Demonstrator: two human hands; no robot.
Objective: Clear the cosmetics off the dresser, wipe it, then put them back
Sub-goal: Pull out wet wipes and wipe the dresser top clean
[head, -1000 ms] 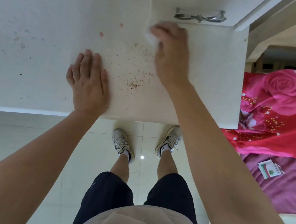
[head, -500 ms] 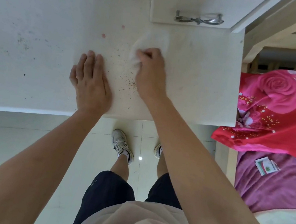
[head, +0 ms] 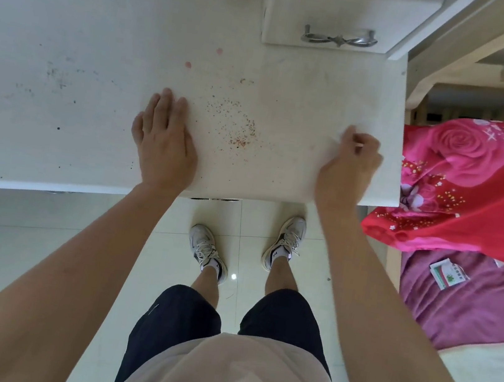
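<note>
Might push the crumbs (head: 240,130) off the front edge of the dresser (head: 103,37) onto the floor (head: 40,241), wiping with the white wipe (head: 338,139) pinched in the right hand (head: 347,167), with the left hand (head: 164,142) flat.

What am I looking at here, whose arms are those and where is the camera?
There is no machine: these are a person's arms, filmed by one camera worn on the head, looking down. That is why you see their shoes on the floor. The left hand lies flat on the white dresser top. The right hand is curled round what looks like a white tissue. On the top lie reddish crumbs, two pink spots and dark specks. A rose-patterned blanket lies to the right.
</note>
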